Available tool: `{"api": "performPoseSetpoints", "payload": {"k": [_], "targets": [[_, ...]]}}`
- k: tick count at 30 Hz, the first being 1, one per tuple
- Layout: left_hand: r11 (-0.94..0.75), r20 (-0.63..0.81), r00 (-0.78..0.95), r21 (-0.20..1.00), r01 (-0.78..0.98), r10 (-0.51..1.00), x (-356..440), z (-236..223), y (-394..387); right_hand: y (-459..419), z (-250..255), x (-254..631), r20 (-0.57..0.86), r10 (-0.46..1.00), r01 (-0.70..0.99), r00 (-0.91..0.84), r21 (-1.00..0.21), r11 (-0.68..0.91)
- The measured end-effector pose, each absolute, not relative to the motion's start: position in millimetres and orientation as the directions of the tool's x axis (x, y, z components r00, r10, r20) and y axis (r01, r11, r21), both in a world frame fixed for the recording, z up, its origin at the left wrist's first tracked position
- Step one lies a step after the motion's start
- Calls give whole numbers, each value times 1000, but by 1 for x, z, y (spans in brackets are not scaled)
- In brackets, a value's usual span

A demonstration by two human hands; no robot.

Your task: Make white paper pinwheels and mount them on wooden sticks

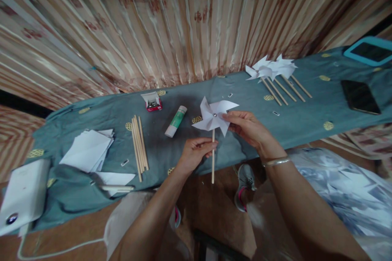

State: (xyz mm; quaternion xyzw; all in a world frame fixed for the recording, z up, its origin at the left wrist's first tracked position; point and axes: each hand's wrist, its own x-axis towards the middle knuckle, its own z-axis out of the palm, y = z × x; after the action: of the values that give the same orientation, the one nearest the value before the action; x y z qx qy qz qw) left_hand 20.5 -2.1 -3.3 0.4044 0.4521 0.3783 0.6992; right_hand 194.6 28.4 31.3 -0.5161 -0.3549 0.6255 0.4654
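A white paper pinwheel (211,119) with a metal pin at its centre stands upright before me on a thin wooden stick (213,167). My left hand (197,153) pinches that stick just below the paper blades. With thumb and fingers, my right hand (245,126) grips the right-hand blade of the same pinwheel. Just left of it lies a glue stick (176,121) with a green label. Beyond that sits an open small red box (153,102) of metal pins. Several loose wooden sticks (140,147) lie side by side farther left.
White paper sheets (87,151) are piled at the left, near a white device (26,193) with a cable. Several finished pinwheels (272,69) lie at the back right. A dark phone (360,97) and a blue-framed object (370,51) rest farther right. A curtain (183,24) hangs behind the green cloth (211,87).
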Motion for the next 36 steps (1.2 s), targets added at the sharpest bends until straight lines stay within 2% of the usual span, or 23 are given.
{"api": "performPoseSetpoints", "payload": {"k": [16, 23, 28, 36], "targets": [[371, -311, 285, 910, -184, 907, 21, -8, -2, 25, 28, 189, -355, 933, -226, -64, -905, -360], [388, -322, 313, 905, -176, 894, 20, -6, -2, 27, 28, 192, -340, 940, -316, -22, -890, -329], [409, -335, 362, 900, -152, 870, 18, -5, -3, 27, 31, 190, -258, 966, -329, -27, -910, -252], [417, -337, 387, 897, -144, 858, 16, -7, -3, 27, 32, 190, -284, 956, -347, -70, -892, -290]]}}
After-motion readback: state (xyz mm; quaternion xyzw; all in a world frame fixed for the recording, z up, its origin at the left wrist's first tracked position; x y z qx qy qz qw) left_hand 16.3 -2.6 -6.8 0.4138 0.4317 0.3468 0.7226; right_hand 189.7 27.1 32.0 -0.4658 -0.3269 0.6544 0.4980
